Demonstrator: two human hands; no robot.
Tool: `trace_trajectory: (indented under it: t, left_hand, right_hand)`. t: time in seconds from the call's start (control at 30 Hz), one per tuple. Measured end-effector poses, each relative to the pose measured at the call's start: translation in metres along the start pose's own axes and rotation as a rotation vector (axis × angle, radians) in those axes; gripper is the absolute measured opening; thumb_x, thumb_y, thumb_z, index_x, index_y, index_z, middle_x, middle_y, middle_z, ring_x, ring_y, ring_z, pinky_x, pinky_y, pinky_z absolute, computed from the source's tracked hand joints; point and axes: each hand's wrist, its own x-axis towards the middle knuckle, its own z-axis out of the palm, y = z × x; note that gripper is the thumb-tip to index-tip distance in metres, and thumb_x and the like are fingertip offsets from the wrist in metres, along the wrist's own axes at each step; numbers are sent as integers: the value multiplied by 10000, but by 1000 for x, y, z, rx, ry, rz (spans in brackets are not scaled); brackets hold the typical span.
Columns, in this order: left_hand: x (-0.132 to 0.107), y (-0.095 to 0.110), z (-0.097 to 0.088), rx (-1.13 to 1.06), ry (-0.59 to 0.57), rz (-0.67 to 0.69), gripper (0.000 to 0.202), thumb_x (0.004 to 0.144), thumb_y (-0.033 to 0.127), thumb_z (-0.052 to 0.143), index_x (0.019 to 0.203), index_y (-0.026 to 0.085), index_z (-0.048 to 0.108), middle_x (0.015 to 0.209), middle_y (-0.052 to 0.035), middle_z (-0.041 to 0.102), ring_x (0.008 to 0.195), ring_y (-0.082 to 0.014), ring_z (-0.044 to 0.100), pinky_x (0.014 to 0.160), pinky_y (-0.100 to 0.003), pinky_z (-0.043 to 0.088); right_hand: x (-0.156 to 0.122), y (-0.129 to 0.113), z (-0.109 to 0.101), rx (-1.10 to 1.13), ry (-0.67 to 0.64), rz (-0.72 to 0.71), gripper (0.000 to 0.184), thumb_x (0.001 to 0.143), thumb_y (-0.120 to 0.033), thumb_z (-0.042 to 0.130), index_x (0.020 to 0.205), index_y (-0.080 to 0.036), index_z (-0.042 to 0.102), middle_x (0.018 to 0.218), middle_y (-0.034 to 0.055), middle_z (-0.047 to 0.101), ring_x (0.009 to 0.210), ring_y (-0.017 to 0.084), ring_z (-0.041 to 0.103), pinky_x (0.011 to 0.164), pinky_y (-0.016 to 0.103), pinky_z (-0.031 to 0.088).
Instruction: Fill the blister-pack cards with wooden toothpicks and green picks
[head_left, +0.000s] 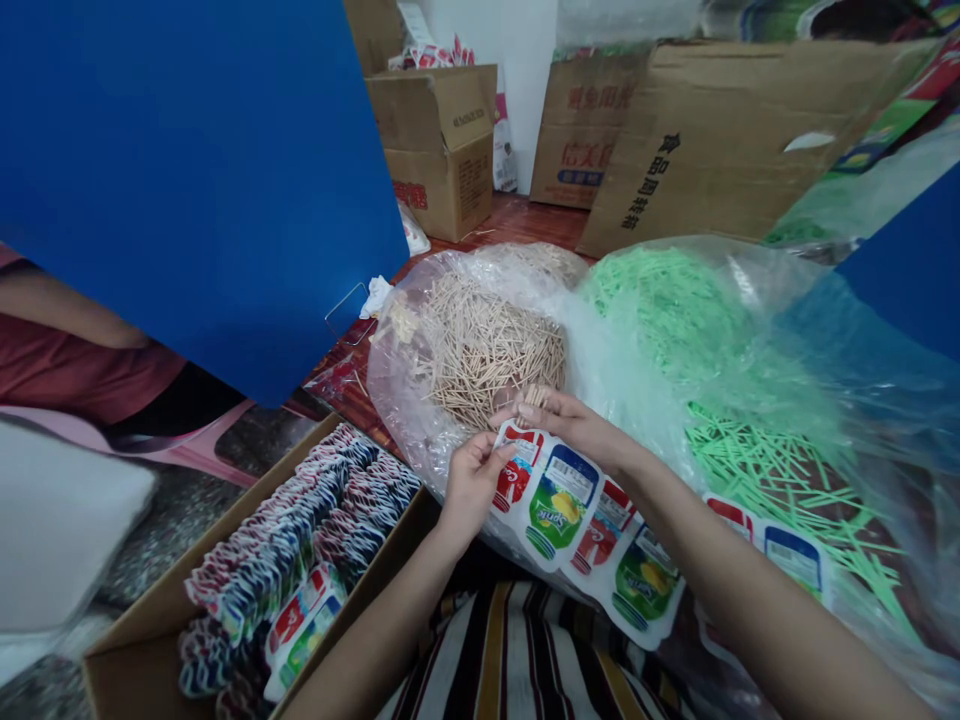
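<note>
A connected strip of flat, bottle-shaped printed packets (561, 500), red and green in turn, hangs across my lap. My left hand (471, 480) pinches the strip's left end between thumb and fingers. Just above that end, my right hand (581, 428) grips a small bunch of beige sticks (534, 397); part of the bunch is hidden by the fingers. Behind my hands lies a heap of the same thin beige sticks (491, 340) in a clear plastic bag (401, 400). The strip runs under my right forearm, and more packets (795, 555) show beyond it.
To my left, a cardboard box (135, 620) holds stacked, folded packet strips (300, 530). Green sticks (780, 470) lie in plastic at the right. Cardboard cartons (450, 150) stand behind. A blue panel (202, 180) blocks the left; beside it shows another person's arm (67, 305).
</note>
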Motion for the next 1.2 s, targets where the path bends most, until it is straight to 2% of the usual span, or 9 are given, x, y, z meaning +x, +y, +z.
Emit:
trace_trajectory:
  t: [0.17, 0.23, 0.33, 0.47, 0.6, 0.7, 0.83, 1.03, 1.2]
  left_hand:
    - [1, 3, 3, -35, 19, -24, 243, 705, 343, 718, 774, 145, 595, 660, 14, 657, 552, -114, 579, 574, -236, 468]
    - [1, 4, 3, -42, 20, -31, 251, 694, 339, 727, 782, 146, 593, 645, 16, 654, 533, -112, 576, 558, -234, 469]
    - [-1, 7, 5, -53, -3, -30, 265, 686, 348, 734, 787, 147, 594, 635, 17, 655, 519, -110, 577, 545, -232, 469]
    - [-4, 9, 9, -93, -37, -38, 242, 681, 312, 739, 789, 144, 602, 654, 4, 672, 535, -113, 592, 559, -237, 478]
    - [-6, 11, 17, -130, -61, -53, 204, 691, 273, 732, 787, 141, 610, 660, -1, 679, 536, -104, 593, 560, -232, 480]
    - [-8, 11, 22, -171, -65, -95, 214, 669, 269, 752, 775, 144, 613, 657, 6, 677, 542, -101, 598, 564, -232, 485]
    - [-11, 8, 28, -214, -71, -160, 236, 621, 270, 789, 729, 136, 628, 646, 5, 678, 536, -87, 592, 572, -222, 475]
    - [-14, 7, 35, -280, -35, -202, 264, 577, 264, 821, 667, 140, 605, 629, 12, 677, 540, -87, 590, 586, -230, 471]
    - [-12, 9, 42, -296, -40, -210, 258, 589, 269, 815, 669, 140, 607, 637, 6, 679, 560, -100, 606, 601, -246, 485]
  right_hand:
    - [-4, -7, 0, 31, 60, -180, 277, 888, -367, 528, 1139, -254, 504, 1201, 55, 627, 1033, 171, 623, 921, 373, 492]
    - [-8, -12, -1, -127, 46, -200, 327, 904, -365, 496, 1215, -265, 507, 1229, 50, 612, 1124, 184, 578, 985, 391, 450]
    - [-19, -20, -3, -466, -67, -136, 415, 853, -325, 578, 1261, -261, 542, 1251, 48, 603, 1197, 214, 525, 1029, 393, 413]
    - [-39, -26, -5, -594, 11, -216, 609, 871, -297, 555, 1428, -316, 312, 1386, 53, 486, 1192, 210, 534, 1004, 400, 442]
    - [-54, -18, -5, -781, 57, -236, 492, 882, -305, 546, 1362, -305, 436, 1333, 52, 538, 1196, 213, 531, 1015, 378, 430]
    - [-63, -10, -7, -865, 76, -232, 488, 885, -306, 545, 1362, -309, 441, 1303, 57, 568, 1158, 220, 563, 980, 383, 457]
    - [-73, -7, -10, -970, 85, -312, 409, 878, -302, 556, 1286, -310, 534, 1276, 53, 586, 1129, 217, 582, 960, 383, 469]
    - [-82, -6, -15, -847, 59, -244, 393, 868, -329, 566, 1259, -288, 568, 1199, 46, 645, 1071, 211, 621, 918, 349, 492]
    - [-87, -2, -16, -823, 225, -201, 367, 836, -350, 602, 1190, -254, 600, 1101, 52, 681, 975, 216, 645, 825, 322, 513]
